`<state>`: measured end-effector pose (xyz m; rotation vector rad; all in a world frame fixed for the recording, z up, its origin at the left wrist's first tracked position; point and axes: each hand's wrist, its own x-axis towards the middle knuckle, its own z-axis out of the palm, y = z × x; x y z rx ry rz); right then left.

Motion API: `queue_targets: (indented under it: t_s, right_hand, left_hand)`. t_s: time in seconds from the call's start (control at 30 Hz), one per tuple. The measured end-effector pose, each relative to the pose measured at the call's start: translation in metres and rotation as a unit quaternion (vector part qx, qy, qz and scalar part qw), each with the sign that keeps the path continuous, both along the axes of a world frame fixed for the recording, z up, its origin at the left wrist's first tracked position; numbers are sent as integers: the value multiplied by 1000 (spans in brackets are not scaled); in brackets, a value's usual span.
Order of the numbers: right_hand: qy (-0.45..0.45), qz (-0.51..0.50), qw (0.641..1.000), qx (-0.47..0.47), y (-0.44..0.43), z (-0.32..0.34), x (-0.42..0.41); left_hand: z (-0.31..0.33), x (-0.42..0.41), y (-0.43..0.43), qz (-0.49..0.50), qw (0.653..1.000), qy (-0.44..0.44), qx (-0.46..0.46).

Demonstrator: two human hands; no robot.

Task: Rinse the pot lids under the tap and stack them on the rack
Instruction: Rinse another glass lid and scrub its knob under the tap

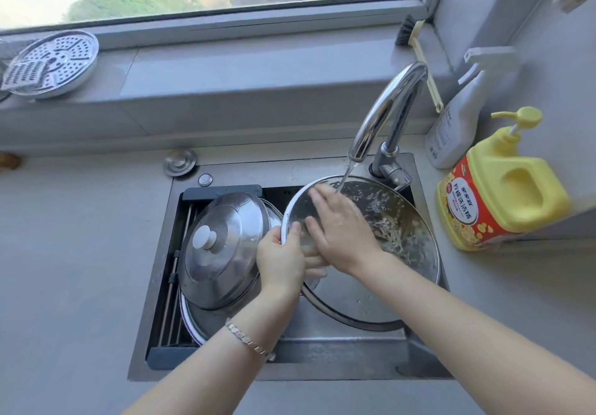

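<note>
Head view: the left hand (280, 261) had its grip clamped on the rim of a glass lid (351, 295), held tilted over the sink (322, 363) under the running tap (390, 104). The right hand (342, 230) lay flat on it, fingers spread, grasping nothing. Steel lids (225, 243) sat stacked on the rack (222, 189) just beside.

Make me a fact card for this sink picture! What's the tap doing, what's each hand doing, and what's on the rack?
tap: running, water lands on the glass lid
glass lid: tilted in the sink
left hand: grips the lid's rim
right hand: flat on the lid, fingers straight
rack: left side of the sink, holds a steel lid with a white knob
soap: yellow bottle right of the sink
</note>
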<state>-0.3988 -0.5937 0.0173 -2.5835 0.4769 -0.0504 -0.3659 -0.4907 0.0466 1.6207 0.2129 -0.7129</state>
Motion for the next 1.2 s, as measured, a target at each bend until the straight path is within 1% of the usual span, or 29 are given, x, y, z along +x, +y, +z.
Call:
queue_targets:
  t_s: [0.07, 0.13, 0.2, 0.3, 0.43, 0.5, 0.57, 0.67, 0.77, 0.8, 0.93, 1.0, 1.1, 1.2]
  right_hand:
    - [-14, 60, 998, -20, 1, -5, 0]
    - [2, 49, 998, -37, -14, -7, -1]
    - [35, -23, 999, -33, -27, -10, -6]
    - [78, -130, 988, -20, -34, -16, -15]
    - [137, -218, 966, 20, -16, -15, -29]
    - [197, -216, 956, 31, -3, -12, -35]
    - [255, -187, 949, 2, 7, -7, -41]
    - [293, -124, 947, -41, 19, 5, -52]
    - [282, -13, 955, -87, 34, 13, -65]
    - [276, 6, 956, -95, 30, 13, -66]
    - [257, 17, 959, -116, -19, -2, -63]
    - [214, 48, 963, -155, -36, -8, -63]
    - [104, 141, 962, -212, -41, -15, -73]
    - [22, 210, 961, -178, -44, -14, -81]
  left_hand:
    - [-2, 2, 3, 2, 1000, -4, 4]
    - [-3, 5, 5, -4, 1000, 7, 8]
    - [-2, 7, 7, 0, 1000, -2, 13]
    - [3, 11, 6, 19, 999, -48, 14]
    - [9, 14, 2, 68, 993, -98, 11]
    - [11, 16, 0, 85, 989, -124, 12]
    - [11, 20, -1, 87, 986, -139, 16]
    - [8, 23, 0, 75, 984, -157, 35]
    - [5, 25, 1, 77, 982, -166, 48]
    - [4, 26, 1, 73, 982, -166, 49]
    - [2, 25, 4, 50, 986, -153, 52]
    - [4, 28, 6, 62, 987, -140, 46]
    - [10, 40, 8, 77, 985, -148, 38]
    - [14, 48, 7, 64, 983, -168, 34]
